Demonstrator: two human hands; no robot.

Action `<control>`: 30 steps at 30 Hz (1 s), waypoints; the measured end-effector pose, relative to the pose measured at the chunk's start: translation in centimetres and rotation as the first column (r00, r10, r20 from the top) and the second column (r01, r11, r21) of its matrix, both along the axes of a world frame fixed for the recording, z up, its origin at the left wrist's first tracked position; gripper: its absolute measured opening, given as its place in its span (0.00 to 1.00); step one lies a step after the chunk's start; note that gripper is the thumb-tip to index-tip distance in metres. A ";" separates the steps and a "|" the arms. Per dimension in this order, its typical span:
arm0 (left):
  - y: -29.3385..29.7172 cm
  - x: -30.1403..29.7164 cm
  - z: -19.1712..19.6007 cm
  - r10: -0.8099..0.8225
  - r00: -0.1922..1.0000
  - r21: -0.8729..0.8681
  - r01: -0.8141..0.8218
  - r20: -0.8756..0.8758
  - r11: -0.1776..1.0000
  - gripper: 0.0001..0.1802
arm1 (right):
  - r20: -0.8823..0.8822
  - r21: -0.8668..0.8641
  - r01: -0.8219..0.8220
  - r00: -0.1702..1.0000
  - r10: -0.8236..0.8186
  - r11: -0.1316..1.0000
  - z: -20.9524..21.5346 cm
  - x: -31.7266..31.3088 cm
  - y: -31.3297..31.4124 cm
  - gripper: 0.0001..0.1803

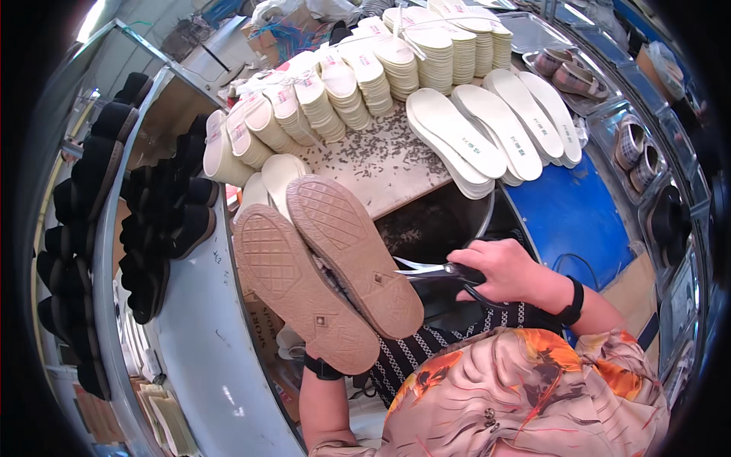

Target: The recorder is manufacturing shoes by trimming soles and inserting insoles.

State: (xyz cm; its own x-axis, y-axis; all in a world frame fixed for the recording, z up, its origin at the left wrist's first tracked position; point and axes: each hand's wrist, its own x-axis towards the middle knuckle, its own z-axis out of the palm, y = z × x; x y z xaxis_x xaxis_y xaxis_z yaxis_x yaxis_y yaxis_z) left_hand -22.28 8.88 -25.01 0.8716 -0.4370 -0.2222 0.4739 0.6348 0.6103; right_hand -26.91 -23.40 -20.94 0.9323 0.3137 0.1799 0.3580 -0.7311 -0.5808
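Note:
Two tan-soled shoes (327, 266) are held side by side, soles up, in front of me. My left hand is hidden under them; only its wrist with a black band (323, 369) shows. My right hand (506, 270) grips black-handled scissors (434, 270). The scissor blades are apart and touch the edge of the right shoe's sole near the heel. A dark bin (426, 228) holding small trimmings sits below the scissors.
Stacks of white insoles (365, 76) and flat white insoles (487, 126) cover the speckled worktable (381, 164). Dark shoes (164, 221) fill racks on the left. A blue panel (571, 217) lies to the right, with metal trays of shoes (571, 72) beyond it.

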 end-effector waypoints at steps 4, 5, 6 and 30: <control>-2.1 0.7 -0.2 -0.016 0.999 -0.103 0.020 0.039 0.994 0.23 | 0.112 -0.067 -0.029 0.993 0.036 0.997 0.8 0.6 0.7 0.26; -2.5 0.8 -0.2 -0.024 0.999 -0.116 0.028 0.041 0.993 0.23 | 0.107 -0.066 -0.033 0.993 0.040 0.997 0.9 0.7 0.6 0.26; -2.9 0.8 -0.1 -0.024 0.999 -0.134 0.030 0.046 0.991 0.23 | 0.116 -0.088 -0.051 0.991 0.061 0.995 0.9 0.7 0.5 0.26; -3.8 -2.3 -2.7 0.108 0.957 0.356 -0.005 -0.269 0.934 0.23 | 0.015 -0.109 -0.267 0.963 0.270 0.958 -0.5 1.5 2.0 0.23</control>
